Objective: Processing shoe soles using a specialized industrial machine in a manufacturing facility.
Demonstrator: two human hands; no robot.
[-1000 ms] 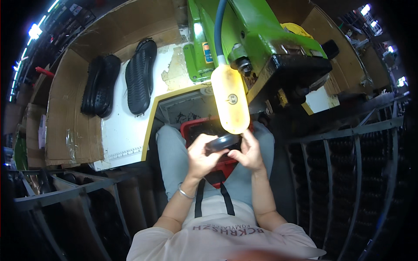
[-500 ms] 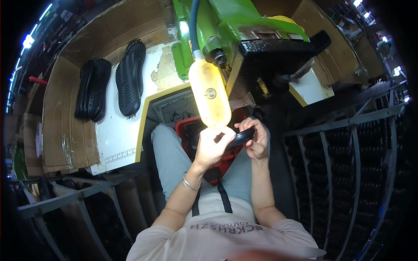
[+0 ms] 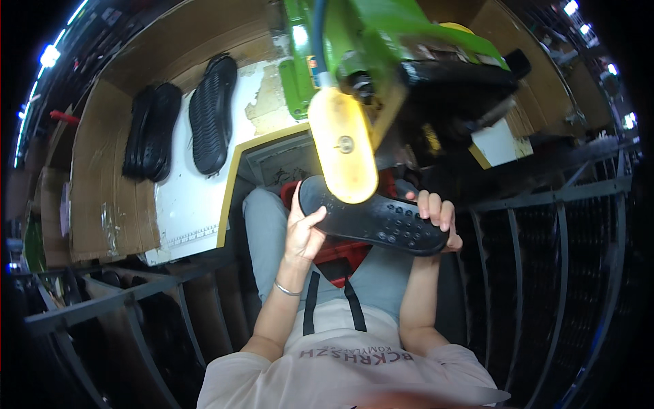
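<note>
A black shoe sole stretches crosswise between my two hands, over my lap. Its face with round hollows at the right end is turned up. My left hand grips the left end, thumb on top. At the other end, my right hand is closed round the edge with its fingers over the upper side. A yellow oval lamp hangs just beyond the sole and covers part of its far edge. Below the sole, a red container shows between my legs.
On the white table at left lie a ridged black sole and several more soles, walled by cardboard. A green machine stands ahead. Metal racks flank me, the right rack holding dark items.
The sole has turned from edge-on to its broad face showing. My hands have moved apart to its two ends, the right one farther right. The whole view has shifted slightly.
</note>
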